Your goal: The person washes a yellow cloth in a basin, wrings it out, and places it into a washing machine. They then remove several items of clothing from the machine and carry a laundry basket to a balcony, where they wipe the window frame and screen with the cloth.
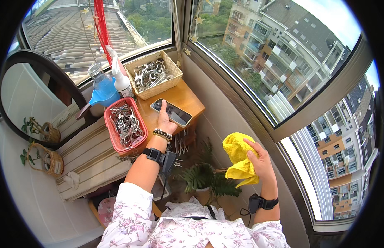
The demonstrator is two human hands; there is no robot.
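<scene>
My left hand grips a smartphone by its near long side, thumb over the dark screen. The phone is over the right part of a wooden cabinet top; whether it touches the wood I cannot tell. In my right hand is a bunched yellow terry cloth, held up in front of the wall below the window, with a corner hanging down. Left of the phone a red plastic basket holds many metal clothes pegs. Behind it, a woven basket contains more metal pegs.
A white spray bottle, a blue plastic scoop and a glass vase crowd the cabinet's back left. An oval mirror stands at left beside a wicker planter. Green fronds rise below my hands. Window frames border the right.
</scene>
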